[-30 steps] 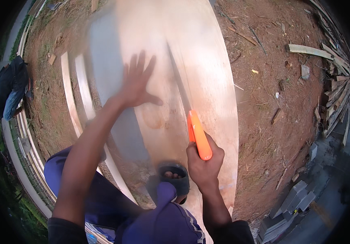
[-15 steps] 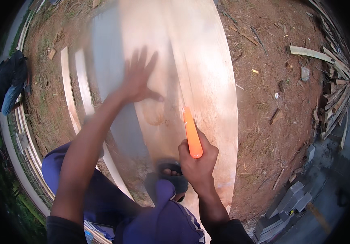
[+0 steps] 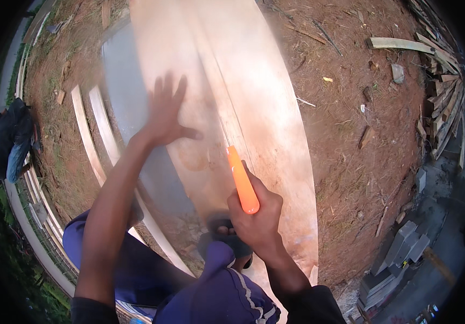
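Hands barely moved since a moment ago: your right hand point(image 3: 256, 218) grips the orange-handled tool point(image 3: 242, 180), pointing up-left along the plywood sheet point(image 3: 254, 86); left hand point(image 3: 166, 110) pressed flat, fingers spread.

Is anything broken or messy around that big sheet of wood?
The plywood sheet looks whole; a straight line runs down it by the orange-handled tool in the right hand. The left hand lies flat on it. Wood scraps lie scattered over the dirt.

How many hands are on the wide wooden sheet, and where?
2: the left hand lies flat with spread fingers mid-sheet; the right hand, nearer the person, grips an orange-handled tool against the wooden sheet.
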`<state>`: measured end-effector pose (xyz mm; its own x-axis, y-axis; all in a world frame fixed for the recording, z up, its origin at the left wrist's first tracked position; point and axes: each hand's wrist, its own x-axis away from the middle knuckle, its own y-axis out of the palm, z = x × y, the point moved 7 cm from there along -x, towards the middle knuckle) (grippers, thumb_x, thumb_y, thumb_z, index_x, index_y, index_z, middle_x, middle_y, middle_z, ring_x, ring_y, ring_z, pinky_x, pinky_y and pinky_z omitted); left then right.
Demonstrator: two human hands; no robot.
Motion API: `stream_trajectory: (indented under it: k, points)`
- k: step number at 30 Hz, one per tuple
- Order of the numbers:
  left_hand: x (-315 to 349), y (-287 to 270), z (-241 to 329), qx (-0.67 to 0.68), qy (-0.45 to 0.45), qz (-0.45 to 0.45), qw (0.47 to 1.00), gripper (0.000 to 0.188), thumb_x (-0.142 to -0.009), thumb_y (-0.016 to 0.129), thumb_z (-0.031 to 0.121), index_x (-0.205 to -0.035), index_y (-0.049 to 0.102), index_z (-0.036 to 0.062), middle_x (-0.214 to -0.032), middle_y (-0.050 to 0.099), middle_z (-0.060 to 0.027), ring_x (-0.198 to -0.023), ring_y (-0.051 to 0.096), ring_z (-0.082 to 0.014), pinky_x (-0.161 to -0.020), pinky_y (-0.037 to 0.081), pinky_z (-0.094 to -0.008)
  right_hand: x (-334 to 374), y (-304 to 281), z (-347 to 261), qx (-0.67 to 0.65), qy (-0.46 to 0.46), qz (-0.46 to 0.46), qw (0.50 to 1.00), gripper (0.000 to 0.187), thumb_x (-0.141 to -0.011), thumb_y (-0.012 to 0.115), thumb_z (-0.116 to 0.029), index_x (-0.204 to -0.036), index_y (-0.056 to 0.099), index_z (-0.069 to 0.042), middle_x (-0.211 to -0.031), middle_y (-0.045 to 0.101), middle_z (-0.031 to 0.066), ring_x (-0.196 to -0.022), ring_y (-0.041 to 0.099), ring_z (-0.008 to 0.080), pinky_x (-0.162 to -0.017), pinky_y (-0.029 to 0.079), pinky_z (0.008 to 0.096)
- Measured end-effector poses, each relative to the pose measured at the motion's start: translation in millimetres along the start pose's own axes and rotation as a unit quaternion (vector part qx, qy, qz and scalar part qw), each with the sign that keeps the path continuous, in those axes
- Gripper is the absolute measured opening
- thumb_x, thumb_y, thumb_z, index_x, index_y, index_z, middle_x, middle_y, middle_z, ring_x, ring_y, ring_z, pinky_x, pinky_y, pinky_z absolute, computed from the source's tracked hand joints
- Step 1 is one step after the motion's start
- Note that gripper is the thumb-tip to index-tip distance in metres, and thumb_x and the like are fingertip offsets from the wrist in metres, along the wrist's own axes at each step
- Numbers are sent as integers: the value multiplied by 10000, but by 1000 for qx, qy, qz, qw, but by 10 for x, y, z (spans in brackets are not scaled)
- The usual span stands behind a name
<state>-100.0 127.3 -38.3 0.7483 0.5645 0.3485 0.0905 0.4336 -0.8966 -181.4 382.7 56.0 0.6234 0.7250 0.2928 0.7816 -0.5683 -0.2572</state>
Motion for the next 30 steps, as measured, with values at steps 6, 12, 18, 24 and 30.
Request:
stream_trajectory:
  k: [6,12,18,24,30]
  points:
    - [42,94,30,-24,-6,-14,1000,1458,-557,886,653,-1640,71,116,-1668,-40,-291,-1528,-56,-516,-1217,30,-640,559,-408,-150,19,35,-25,999,570,-791,662,75,-1354,575,85,-924,741,236,-825,768,265,-732,580,303]
    - [12,100,83,-27,10,-5,1000,1464,-541,875,685,-1638,92,113,-1663,-16,-302,-1525,-30,-526,-1216,45,-643,-1010,291,-156,13,66,-42,997,462,-867,655,-88,-1302,608,56,-822,684,267,-708,693,395,-643,534,391]
    - [10,51,79,-5,-21,-17,1000,1494,-525,937,549,-1644,31,150,-1682,-82,-246,-1550,-112,-436,-1230,-29,-595,697,-480,-244,19,37,-40,998,561,-805,586,112,-1365,546,116,-1117,722,254,-1004,745,306,-872,588,349]
    - [15,99,144,-29,0,-19,999,1487,-529,885,674,-1640,68,116,-1669,-20,-288,-1530,-28,-512,-1208,62,-658,-927,223,-97,26,50,-25,998,408,-871,648,-90,-1248,632,68,-756,668,270,-692,704,382,-632,534,402]
    - [23,-3,-3,-25,-5,0,1000,1468,-552,891,650,-1640,64,114,-1673,-27,-279,-1530,-48,-511,-1209,42,-656,-168,54,-11,2,12,-15,1000,589,-815,646,-5,-1392,546,59,-882,715,234,-755,748,323,-685,575,378]
